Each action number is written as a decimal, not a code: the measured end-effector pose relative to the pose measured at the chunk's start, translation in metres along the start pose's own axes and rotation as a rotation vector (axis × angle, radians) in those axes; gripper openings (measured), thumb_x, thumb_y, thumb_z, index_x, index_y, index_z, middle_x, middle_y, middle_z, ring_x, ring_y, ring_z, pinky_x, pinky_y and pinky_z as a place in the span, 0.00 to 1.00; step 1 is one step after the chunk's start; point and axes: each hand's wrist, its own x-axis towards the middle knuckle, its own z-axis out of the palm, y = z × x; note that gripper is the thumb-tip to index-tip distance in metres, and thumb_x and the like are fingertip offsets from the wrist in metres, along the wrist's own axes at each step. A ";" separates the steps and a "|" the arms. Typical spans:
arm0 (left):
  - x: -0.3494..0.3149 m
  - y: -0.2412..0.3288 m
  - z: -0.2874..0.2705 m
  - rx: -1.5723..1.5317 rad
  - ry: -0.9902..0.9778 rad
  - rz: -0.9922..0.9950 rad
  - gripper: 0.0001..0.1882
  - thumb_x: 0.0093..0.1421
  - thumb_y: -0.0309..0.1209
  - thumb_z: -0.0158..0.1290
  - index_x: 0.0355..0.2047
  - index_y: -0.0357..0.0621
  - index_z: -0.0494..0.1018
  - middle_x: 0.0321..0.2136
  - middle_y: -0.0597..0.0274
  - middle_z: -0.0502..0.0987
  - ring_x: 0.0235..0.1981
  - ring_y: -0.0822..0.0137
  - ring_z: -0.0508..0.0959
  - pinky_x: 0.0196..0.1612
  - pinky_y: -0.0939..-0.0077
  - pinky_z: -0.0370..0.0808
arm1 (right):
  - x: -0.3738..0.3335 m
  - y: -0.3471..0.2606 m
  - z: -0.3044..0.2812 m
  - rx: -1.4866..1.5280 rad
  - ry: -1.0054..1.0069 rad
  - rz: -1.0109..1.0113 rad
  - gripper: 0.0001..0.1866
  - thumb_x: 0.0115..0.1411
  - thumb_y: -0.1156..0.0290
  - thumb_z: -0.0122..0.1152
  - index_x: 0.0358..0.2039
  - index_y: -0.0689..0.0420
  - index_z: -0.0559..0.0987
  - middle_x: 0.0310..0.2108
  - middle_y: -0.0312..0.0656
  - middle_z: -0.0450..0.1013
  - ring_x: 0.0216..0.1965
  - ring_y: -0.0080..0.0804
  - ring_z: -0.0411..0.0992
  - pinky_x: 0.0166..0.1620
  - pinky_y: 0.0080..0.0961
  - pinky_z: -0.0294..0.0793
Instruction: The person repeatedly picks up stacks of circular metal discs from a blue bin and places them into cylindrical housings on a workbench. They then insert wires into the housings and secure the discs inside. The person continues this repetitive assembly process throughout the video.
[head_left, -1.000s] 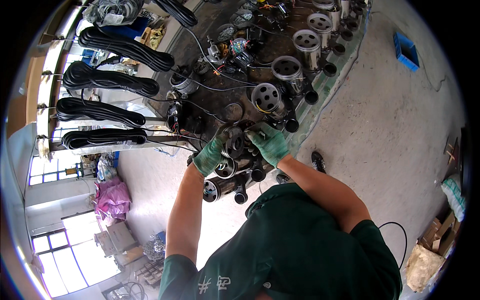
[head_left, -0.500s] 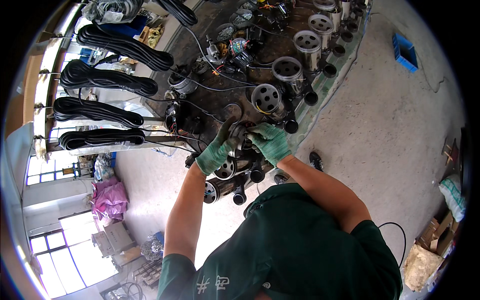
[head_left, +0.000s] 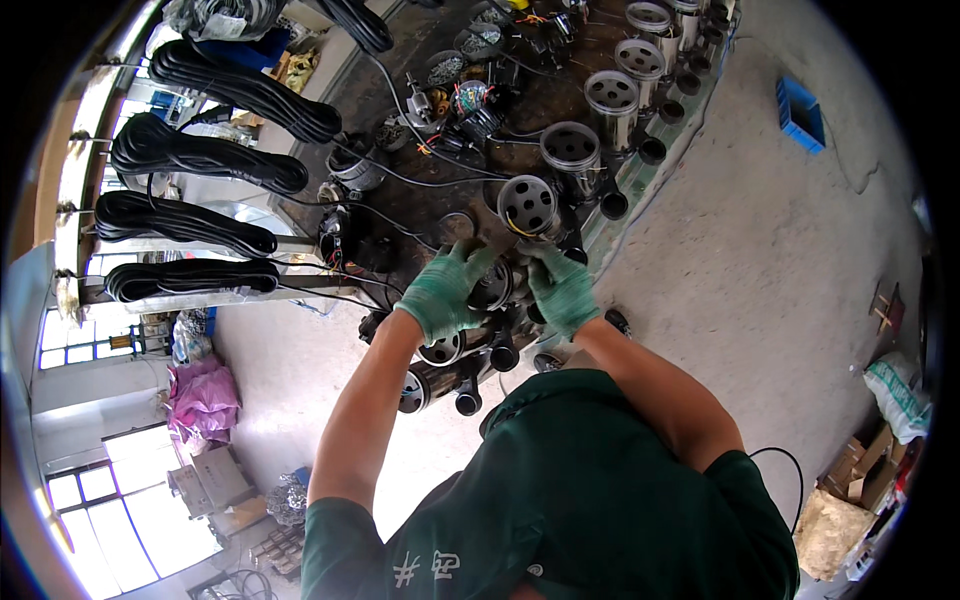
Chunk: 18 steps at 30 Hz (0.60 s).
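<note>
At the near end of the dark workbench [head_left: 430, 205], both hands, in green knitted gloves, meet over a metal cylinder [head_left: 490, 291] whose dark round end, pierced with holes, shows between them. The left hand [head_left: 445, 290] comes in from the left, its fingers bent and bunched, the tips close to the upper left edge of that end. The right hand [head_left: 562, 290] sits on the opposite side, its fingers curved inward toward the upper right of the same part, slightly apart from the left fingertips. The small gap between the two sets of fingertips is blurred, so whether either hand is clenched on something or only resting against the cylinder cannot be told. Just beyond the right fingertips stands another cylinder [head_left: 527, 205] with a holed end and a thin yellow wire at its rim; nearer the body, two more cylinders [head_left: 442, 350] lie side by side, short black pipe stubs [head_left: 505, 355] at their right. Coiled black cables [head_left: 245, 95] hang at the left, their leads running onto the bench. As for writing, pale characters [head_left: 427, 568] mark the front of the dark green shirt [head_left: 620, 480], and a white sack [head_left: 897, 395] at the far right carries green print, too small to make out. A pale patch on the wrapped grey coil [head_left: 225, 28] at upper left is equally unreadable.
</note>
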 end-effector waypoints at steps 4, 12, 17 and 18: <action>0.015 -0.001 -0.006 0.264 -0.149 0.113 0.51 0.44 0.29 0.74 0.70 0.54 0.64 0.64 0.42 0.63 0.59 0.42 0.74 0.61 0.54 0.75 | 0.007 -0.017 -0.031 0.193 -0.041 0.325 0.14 0.71 0.78 0.50 0.55 0.54 0.75 0.38 0.40 0.83 0.28 0.23 0.78 0.32 0.25 0.80; 0.025 0.003 -0.022 0.524 -0.298 0.200 0.44 0.52 0.27 0.69 0.69 0.65 0.66 0.66 0.49 0.65 0.53 0.47 0.80 0.55 0.56 0.80 | -0.005 0.014 -0.048 0.255 -0.068 0.349 0.14 0.71 0.78 0.52 0.54 0.56 0.78 0.29 0.36 0.75 0.24 0.21 0.71 0.29 0.23 0.74; 0.023 -0.006 -0.004 0.290 -0.213 0.068 0.51 0.46 0.36 0.75 0.70 0.50 0.63 0.61 0.44 0.69 0.52 0.45 0.80 0.55 0.56 0.79 | -0.016 -0.006 -0.050 0.111 -0.092 0.434 0.13 0.72 0.76 0.52 0.54 0.57 0.79 0.32 0.36 0.75 0.24 0.23 0.73 0.29 0.24 0.75; 0.023 -0.008 0.001 0.280 -0.200 0.041 0.53 0.45 0.38 0.76 0.70 0.47 0.62 0.61 0.43 0.69 0.52 0.45 0.80 0.55 0.56 0.79 | -0.018 -0.010 -0.048 0.137 -0.088 0.449 0.13 0.72 0.76 0.52 0.54 0.57 0.79 0.33 0.36 0.75 0.24 0.23 0.73 0.29 0.24 0.76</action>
